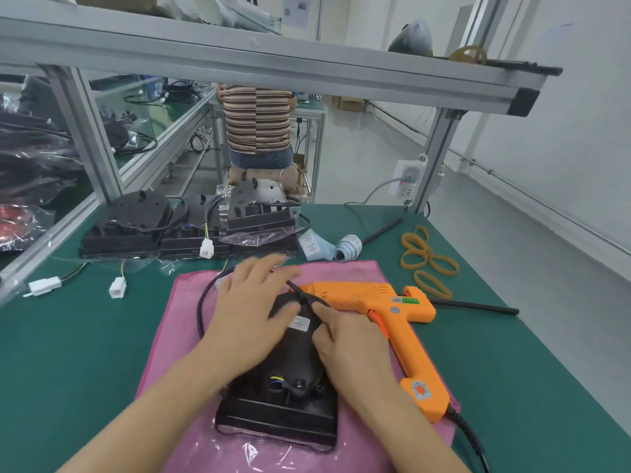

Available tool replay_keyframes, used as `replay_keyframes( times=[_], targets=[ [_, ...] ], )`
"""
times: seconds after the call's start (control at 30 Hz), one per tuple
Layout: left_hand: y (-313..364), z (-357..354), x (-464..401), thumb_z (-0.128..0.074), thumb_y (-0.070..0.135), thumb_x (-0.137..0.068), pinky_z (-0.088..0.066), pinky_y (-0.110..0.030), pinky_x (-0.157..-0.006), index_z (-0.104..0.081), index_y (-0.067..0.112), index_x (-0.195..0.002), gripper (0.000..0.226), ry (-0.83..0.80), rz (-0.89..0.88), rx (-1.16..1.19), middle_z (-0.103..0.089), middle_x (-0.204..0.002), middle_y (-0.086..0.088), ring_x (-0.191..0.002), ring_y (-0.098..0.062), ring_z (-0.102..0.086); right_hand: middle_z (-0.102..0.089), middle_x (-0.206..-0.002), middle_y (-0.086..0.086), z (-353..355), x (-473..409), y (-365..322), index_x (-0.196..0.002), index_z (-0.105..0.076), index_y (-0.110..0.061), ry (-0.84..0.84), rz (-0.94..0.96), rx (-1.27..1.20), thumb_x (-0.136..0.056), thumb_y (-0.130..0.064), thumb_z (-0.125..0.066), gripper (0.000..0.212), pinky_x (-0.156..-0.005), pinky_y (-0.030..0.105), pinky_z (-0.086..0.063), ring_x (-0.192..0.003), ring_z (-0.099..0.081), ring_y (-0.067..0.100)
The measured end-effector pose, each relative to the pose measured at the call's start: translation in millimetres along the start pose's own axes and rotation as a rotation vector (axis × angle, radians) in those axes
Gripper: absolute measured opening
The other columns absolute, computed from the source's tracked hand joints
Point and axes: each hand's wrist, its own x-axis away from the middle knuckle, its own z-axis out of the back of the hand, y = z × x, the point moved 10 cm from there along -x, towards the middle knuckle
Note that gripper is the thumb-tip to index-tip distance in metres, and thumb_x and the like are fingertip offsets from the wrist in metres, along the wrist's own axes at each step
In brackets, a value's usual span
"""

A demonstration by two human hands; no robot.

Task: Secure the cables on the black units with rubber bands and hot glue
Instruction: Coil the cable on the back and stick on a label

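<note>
A black unit (280, 407) lies on a pink cloth (177, 339) in front of me, partly in clear plastic wrap. Its black cable (202, 302) loops out to the left and back over the unit's domed top. My left hand (249, 312) rests on the dome with fingers spread, blurred by motion. My right hand (341, 339) pinches the cable at the top of the dome. An orange hot glue gun (386, 305) lies on the cloth just right of my right hand. Several tan rubber bands (426, 261) lie on the green mat further right.
Several more black units (184, 227) with cables and white connectors (206, 249) sit at the back of the green table (512, 370). A label roll (350, 247), black glue sticks (478, 306), a power strip (408, 180) and aluminium frame posts (437, 155) stand around. A person in a striped shirt (257, 121) works behind.
</note>
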Motion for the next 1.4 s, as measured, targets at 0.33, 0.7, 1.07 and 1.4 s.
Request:
replay_keyframes(
  times=[0.33, 0.7, 1.07, 1.4],
  targets=[
    [-21.3, -21.8, -32.3, -0.063, 0.021, -0.093, -0.033, -0.038, -0.092, -0.075, 0.027, -0.107, 0.019, 0.06, -0.171, 0.03, -0.057, -0.079, -0.004, -0.086, -0.025, -0.053, -0.057, -0.117, -0.01, -11.8, 13.0, 35.7, -0.123, -0.048, -0.025, -0.055, -0.252, -0.374, -0.091, -0.045, -0.055, 0.038, -0.079, 0.029, -0.037, -0.111, -0.053, 0.014],
    [-35.3, -5.5, -12.5, -0.069, 0.009, -0.087, -0.044, -0.044, -0.081, -0.079, 0.012, -0.088, 0.011, 0.223, -0.038, 0.261, -0.062, -0.071, 0.001, -0.069, -0.016, -0.054, -0.065, -0.071, -0.02, -28.8, 10.7, 50.4, -0.085, -0.06, -0.021, -0.318, -0.434, -0.473, -0.07, -0.057, -0.077, 0.042, -0.054, 0.008, -0.042, -0.065, -0.06, -0.011],
    [-24.7, 35.3, 3.8, -0.07, 0.012, -0.087, -0.042, -0.04, -0.073, -0.078, 0.016, -0.09, 0.009, 0.442, -0.077, 0.119, -0.061, -0.076, 0.001, -0.064, -0.017, -0.05, -0.074, -0.099, 0.014, -50.0, 14.5, 23.2, -0.112, -0.064, -0.006, -0.359, -0.498, -1.175, -0.081, -0.022, -0.074, 0.037, -0.08, 0.038, -0.058, -0.091, -0.072, 0.027],
    [-59.5, 67.5, -8.8, -0.062, 0.007, -0.091, -0.044, -0.017, -0.062, -0.075, 0.017, -0.105, 0.021, 0.307, 0.182, 0.491, -0.062, -0.058, 0.017, -0.049, -0.002, -0.051, -0.067, -0.12, 0.009, -15.0, -32.4, 26.4, -0.133, -0.047, -0.01, 0.138, -0.319, -1.369, -0.085, -0.019, -0.072, 0.056, -0.089, 0.045, -0.056, -0.103, -0.068, 0.026]
  ],
)
